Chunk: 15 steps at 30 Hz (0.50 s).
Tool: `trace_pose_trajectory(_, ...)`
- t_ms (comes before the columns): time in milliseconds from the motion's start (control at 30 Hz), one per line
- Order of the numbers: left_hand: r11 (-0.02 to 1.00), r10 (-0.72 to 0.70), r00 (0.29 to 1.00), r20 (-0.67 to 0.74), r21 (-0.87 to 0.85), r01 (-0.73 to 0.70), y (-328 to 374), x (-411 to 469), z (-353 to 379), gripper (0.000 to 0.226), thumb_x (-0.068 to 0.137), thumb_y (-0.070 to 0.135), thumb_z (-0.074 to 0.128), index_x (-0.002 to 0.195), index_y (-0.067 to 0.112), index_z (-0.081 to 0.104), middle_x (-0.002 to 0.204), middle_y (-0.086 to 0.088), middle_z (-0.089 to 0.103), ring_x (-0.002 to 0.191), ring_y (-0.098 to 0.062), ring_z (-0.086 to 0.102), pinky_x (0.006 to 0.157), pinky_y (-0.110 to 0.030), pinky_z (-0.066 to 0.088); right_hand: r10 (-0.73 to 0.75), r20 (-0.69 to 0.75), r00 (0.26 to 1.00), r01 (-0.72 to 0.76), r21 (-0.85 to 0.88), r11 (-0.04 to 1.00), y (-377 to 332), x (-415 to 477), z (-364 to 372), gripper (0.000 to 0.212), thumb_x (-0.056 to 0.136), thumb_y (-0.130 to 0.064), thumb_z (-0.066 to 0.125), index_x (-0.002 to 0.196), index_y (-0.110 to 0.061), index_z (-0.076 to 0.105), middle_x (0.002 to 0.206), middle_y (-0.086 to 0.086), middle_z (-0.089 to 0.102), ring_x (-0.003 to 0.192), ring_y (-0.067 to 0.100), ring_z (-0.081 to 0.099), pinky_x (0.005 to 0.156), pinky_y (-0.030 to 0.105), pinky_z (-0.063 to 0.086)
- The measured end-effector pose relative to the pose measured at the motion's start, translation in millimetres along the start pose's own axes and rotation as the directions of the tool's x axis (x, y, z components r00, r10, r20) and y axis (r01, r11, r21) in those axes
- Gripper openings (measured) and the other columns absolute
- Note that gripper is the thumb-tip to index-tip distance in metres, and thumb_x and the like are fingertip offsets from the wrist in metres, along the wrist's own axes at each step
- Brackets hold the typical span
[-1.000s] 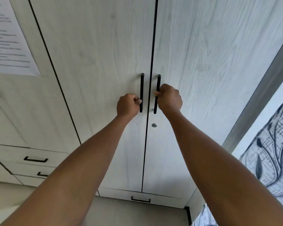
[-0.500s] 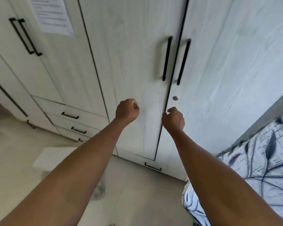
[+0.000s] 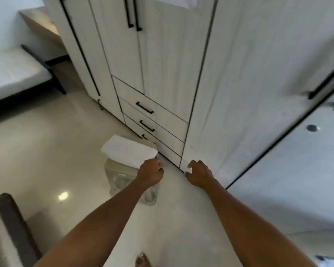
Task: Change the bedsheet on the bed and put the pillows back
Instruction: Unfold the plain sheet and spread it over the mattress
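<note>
wardrobe [image 3: 162, 74], folded sheet [image 3: 127, 153] on stool [image 3: 114, 175], left hand [image 3: 150, 174] near it

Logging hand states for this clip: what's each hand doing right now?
Left hand: curled at a corner of the folded white sheet; grip cannot be told.
Right hand: open, holding nothing.

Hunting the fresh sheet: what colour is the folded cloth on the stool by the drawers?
The folded cloth is plain white; head view shows it best.
</note>
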<state>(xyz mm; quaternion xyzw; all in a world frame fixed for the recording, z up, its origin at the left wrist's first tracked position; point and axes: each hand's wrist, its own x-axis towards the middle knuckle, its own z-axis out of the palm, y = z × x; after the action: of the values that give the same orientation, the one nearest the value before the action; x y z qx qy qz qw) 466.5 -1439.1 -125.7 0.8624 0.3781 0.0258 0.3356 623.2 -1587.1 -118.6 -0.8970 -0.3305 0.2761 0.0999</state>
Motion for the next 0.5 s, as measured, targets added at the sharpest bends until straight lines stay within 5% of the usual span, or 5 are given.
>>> trace_pose_trajectory(133, 0.997, -0.082, 0.996, -0.024, -0.001, 0.082, -67, 6, -22, 0.002, 0.088, 0.018, 0.063, 0.089, 0.018, 0.063, 0.104, -0.006, 0.073, 0.104, -0.027, 0.065, 0.087, -0.032, 0.049, -0.089, 0.096, 0.991, 0.104, -0.160, 0.982, -52, 34, 28, 0.040, 0.096, -0.040, 0.059, 0.131, -0.020, 0.056, 0.133, 0.011, 0.049, 0.126, 0.033, 0.052, 0.104, 0.040, 0.043)
trace_pose_trajectory(500, 0.960, -0.275, 0.951, -0.140, -0.099, 0.263, -187, 66, -86, 0.016, 0.086, 0.012, 0.063, 0.100, 0.009, 0.070, 0.105, -0.005, 0.073, 0.104, -0.026, 0.067, 0.083, -0.028, 0.046, -0.267, 0.264, 0.927, 0.321, -0.193, 0.927, -179, 146, 97, 0.037, 0.094, -0.037, 0.064, 0.125, -0.019, 0.059, 0.131, 0.011, 0.050, 0.123, 0.032, 0.053, 0.100, 0.038, 0.046)
